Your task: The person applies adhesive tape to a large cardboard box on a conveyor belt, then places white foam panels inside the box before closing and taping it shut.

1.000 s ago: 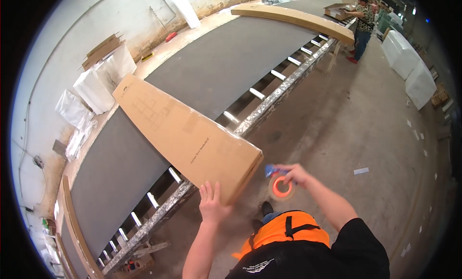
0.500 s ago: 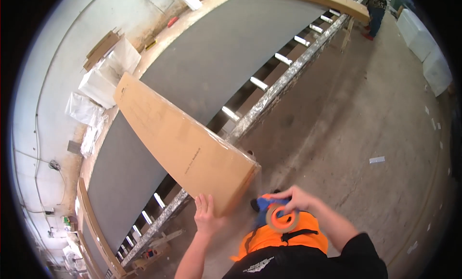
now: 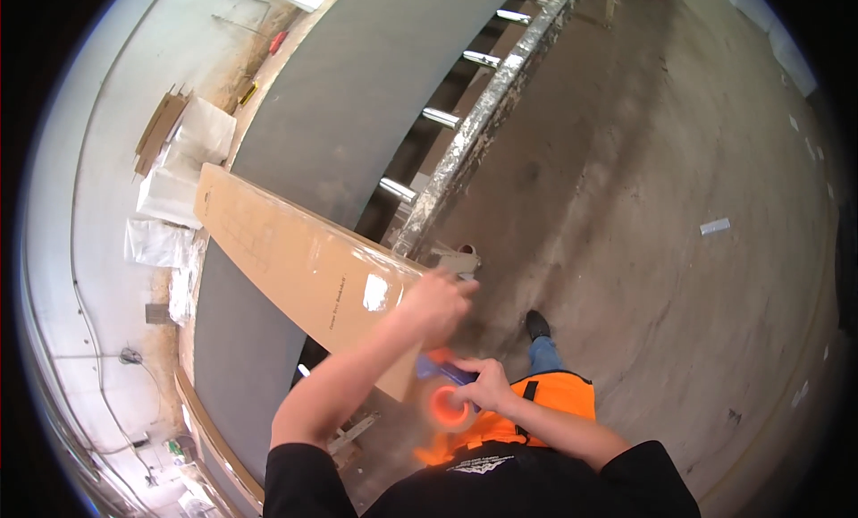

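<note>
A long brown cardboard carton point(image 3: 277, 250), partly covered with shiny clear film or tape, lies across the grey surface of the long bench. Its near end juts out past the rail toward me. At that end's right corner is my left hand point(image 3: 438, 305), back upward; the blurred fingers look bent, and whether they grip anything does not show. My right hand point(image 3: 489, 386) is closed round the handle of a blue tape dispenser point(image 3: 438, 368). An orange-centred tape roll point(image 3: 450, 407) sits on the dispenser, close to the carton's end face.
A whitish metal rail point(image 3: 483, 111) with short silver rollers point(image 3: 441, 117) runs along the bench's near side. White wrapped blocks point(image 3: 170, 196) stand by the wall behind. My shoe point(image 3: 537, 324) is on the concrete floor point(image 3: 643, 214), where a pale scrap point(image 3: 715, 226) lies.
My left hand has left the carton's near left corner and crossed to its right corner. My right hand has brought the tape dispenser leftward, nearer the end face. The view has shifted.
</note>
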Tool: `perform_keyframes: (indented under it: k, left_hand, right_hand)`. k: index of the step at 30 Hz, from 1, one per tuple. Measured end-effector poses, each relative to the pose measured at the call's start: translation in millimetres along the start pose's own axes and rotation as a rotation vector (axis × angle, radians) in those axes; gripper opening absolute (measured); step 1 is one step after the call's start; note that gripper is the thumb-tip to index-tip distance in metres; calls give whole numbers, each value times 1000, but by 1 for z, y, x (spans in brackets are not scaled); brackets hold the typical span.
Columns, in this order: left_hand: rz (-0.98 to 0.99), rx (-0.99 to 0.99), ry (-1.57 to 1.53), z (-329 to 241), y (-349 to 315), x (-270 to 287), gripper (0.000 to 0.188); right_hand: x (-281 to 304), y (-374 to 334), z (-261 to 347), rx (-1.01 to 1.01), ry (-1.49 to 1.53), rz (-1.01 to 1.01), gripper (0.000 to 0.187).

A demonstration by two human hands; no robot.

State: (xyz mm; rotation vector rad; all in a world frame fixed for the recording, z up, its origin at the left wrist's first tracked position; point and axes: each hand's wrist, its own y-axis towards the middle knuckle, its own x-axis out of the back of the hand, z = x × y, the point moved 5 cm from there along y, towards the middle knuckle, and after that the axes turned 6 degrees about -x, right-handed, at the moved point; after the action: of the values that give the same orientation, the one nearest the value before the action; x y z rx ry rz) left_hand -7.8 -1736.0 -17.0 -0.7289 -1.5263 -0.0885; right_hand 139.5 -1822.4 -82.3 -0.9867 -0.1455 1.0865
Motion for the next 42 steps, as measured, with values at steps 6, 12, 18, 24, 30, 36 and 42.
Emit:
perform_keyframes:
  k: [6, 12, 18, 24, 30, 36, 42]
  left_hand:
    - [-74, 39, -125, 32, -12, -43, 16]
    - [-123, 70, -32, 35, -21, -42, 27]
    - [-233, -538, 191, -52, -94, -72, 32]
    - [-247, -381, 55, -52, -141, -95, 37]
    - [-153, -308, 91, -61, -147, -93, 36]
    - [-33, -450, 163, -111, -186, -128, 26]
    - [-10, -479, 212, -114, -200, -117, 27]
  right_hand:
    - [-7, 12, -11, 423, 8, -187, 70]
    - [-51, 2, -50, 383, 131, -224, 67]
    - [-156, -10, -135, 487, 124, -483, 65]
    - [-190, -8, -149, 523, 326, -508, 70]
    - [-237, -16, -195, 548, 242, -621, 71]
    - [-237, 18, -164, 492, -56, -731, 69]
    - [-282, 56, -105, 409, -901, -719, 50]
